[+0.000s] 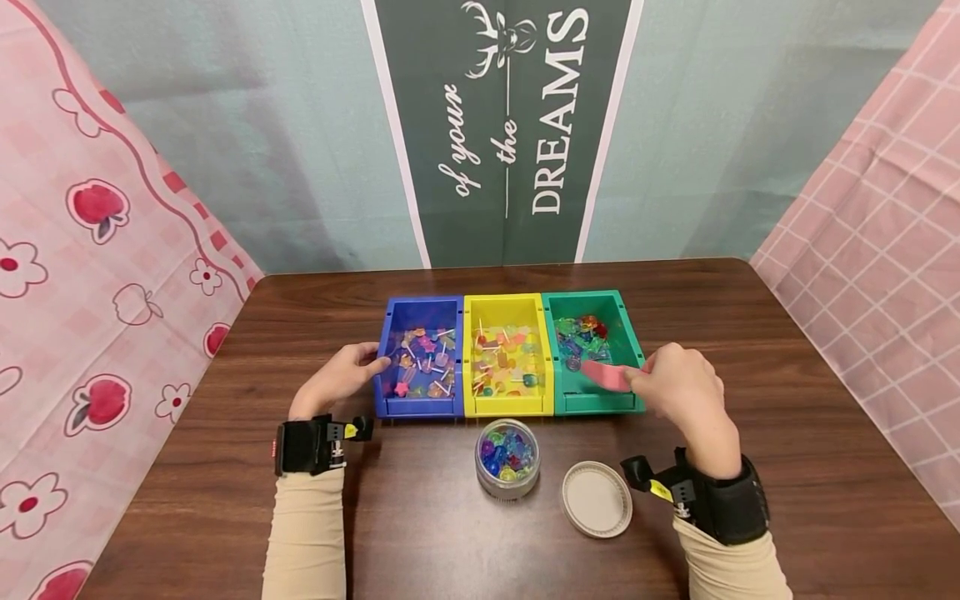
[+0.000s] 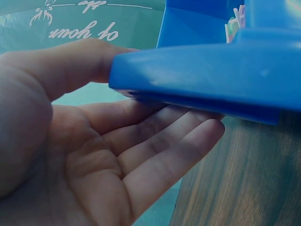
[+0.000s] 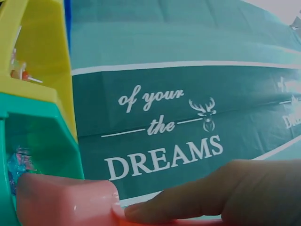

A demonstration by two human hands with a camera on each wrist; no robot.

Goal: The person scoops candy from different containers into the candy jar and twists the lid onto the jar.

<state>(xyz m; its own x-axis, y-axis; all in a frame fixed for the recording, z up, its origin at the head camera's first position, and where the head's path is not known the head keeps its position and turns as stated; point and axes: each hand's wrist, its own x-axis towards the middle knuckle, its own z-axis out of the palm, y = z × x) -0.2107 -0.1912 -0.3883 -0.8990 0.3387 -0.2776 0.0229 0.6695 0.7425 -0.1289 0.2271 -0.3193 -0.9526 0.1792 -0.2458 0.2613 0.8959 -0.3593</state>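
At the left end of a joined row of bins, my left hand point(image 1: 339, 382) holds the side of the blue bin point(image 1: 418, 407). The left wrist view shows the thumb over its rim and the fingers point(image 2: 155, 174) spread underneath. My right hand point(image 1: 684, 388) pinches the handle of a pink scoop point(image 1: 609, 377), whose head hangs over the green bin point(image 1: 598, 405). Colourful translucent beads point(image 1: 581, 337) lie toward the back of that bin. In the right wrist view the scoop point(image 3: 70, 200) hides part of the bin, and its inside does not show.
Between them sits a yellow bin point(image 1: 510, 407); small lollipop-shaped charms lie in it and the blue one. In front stands an uncovered clear jar point(image 1: 507, 490) of colourful beads, with a round whitish lid point(image 1: 597, 500) to its right on the brown table point(image 1: 450, 550).
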